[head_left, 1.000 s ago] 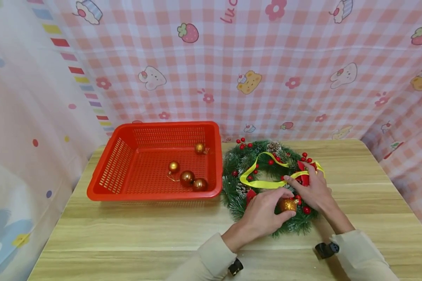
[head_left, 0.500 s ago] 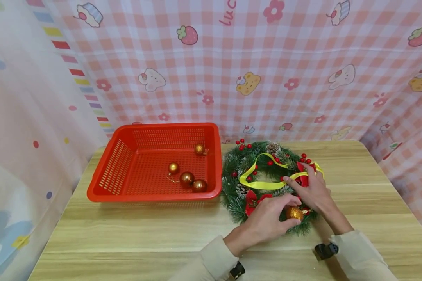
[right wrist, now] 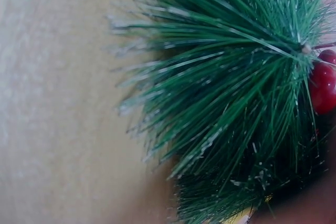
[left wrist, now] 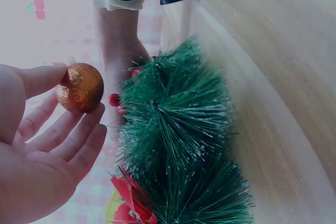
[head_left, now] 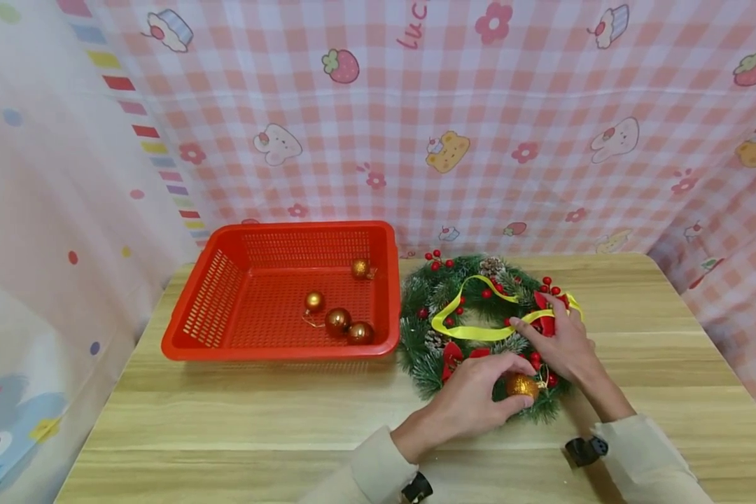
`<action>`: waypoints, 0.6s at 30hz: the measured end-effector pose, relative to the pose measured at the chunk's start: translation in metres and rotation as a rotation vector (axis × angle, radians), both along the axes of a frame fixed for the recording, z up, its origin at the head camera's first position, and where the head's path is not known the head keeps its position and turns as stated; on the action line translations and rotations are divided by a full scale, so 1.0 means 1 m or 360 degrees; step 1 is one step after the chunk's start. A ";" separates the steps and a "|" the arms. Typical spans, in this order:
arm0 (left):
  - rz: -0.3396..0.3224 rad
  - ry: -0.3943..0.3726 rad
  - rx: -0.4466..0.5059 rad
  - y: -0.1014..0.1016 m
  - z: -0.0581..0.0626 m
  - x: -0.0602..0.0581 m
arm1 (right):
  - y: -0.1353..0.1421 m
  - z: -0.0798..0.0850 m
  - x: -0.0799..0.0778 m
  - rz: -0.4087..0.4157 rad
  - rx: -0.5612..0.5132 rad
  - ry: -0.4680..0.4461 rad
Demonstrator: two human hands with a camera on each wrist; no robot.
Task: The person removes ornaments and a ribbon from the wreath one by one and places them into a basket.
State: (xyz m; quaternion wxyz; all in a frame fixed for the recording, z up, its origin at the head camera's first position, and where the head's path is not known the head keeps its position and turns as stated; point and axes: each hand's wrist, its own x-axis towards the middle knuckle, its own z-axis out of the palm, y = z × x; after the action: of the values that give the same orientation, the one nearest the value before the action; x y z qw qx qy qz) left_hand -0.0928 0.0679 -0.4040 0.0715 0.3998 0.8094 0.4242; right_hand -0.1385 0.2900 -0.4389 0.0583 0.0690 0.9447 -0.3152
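A green Christmas wreath (head_left: 428,301) with red berries, pine cones, red bows and a yellow ribbon (head_left: 479,333) lies on the table. Above its near edge, my left hand (head_left: 472,399) pinches a glittery gold bauble (head_left: 521,387) between thumb and fingers. The left wrist view shows that bauble (left wrist: 81,88) at the fingertips, apart from the green needles. My right hand (head_left: 561,346) rests on the wreath's right side, fingers spread over a red bow and the ribbon. In the right wrist view, needles (right wrist: 226,77) and berries (right wrist: 324,85) fill much of the picture; the fingers are hidden.
To the left stands a red plastic basket (head_left: 192,353) with several gold and brown baubles (head_left: 337,321) inside. Its right wall is close to the wreath. The wooden table (head_left: 258,420) ends at a checked curtain (head_left: 378,140) behind.
The gold bauble in my left hand first shifted right and toward the near edge, then slightly back left. Its hanging loop now shows. My right hand stays in place.
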 end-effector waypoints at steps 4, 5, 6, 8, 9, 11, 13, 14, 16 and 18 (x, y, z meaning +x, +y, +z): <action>-0.0002 -0.0056 0.0100 -0.005 0.002 0.002 | 0.000 -0.002 0.000 -0.0005 0.0006 0.0015; 0.0008 -0.0073 0.0117 -0.007 0.003 0.003 | 0.000 -0.002 0.000 -0.0005 0.0006 0.0020; 0.0019 -0.0088 0.0133 -0.008 0.005 0.003 | 0.000 -0.002 0.000 -0.0005 0.0003 0.0021; 0.0032 -0.0123 0.0160 -0.012 0.007 0.003 | 0.001 -0.002 0.000 -0.0003 -0.0003 0.0019; 0.0039 -0.0135 0.0170 -0.015 0.008 0.003 | 0.001 -0.002 0.000 -0.0004 -0.0003 0.0016; 0.0057 -0.0159 0.0186 -0.019 0.010 0.003 | 0.001 -0.002 0.000 -0.0003 -0.0008 0.0010; 0.0075 -0.0188 0.0203 -0.024 0.011 0.002 | 0.000 -0.002 0.000 -0.0002 -0.0010 0.0009; 0.0085 -0.0206 0.0211 -0.027 0.013 0.002 | 0.000 -0.002 0.000 -0.0002 -0.0010 0.0010; 0.0110 -0.0231 0.0227 -0.032 0.015 0.001 | 0.000 -0.002 -0.001 -0.0002 -0.0011 0.0011; 0.0134 -0.0253 0.0254 -0.036 0.017 0.000 | 0.000 -0.003 0.000 -0.0002 -0.0012 0.0016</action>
State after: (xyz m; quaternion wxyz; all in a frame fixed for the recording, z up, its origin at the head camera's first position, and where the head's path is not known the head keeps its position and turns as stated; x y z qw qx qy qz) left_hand -0.0926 0.0315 -0.3872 0.0856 0.3351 0.7808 0.5203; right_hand -0.1390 0.2899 -0.4416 0.0537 0.0677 0.9437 -0.3192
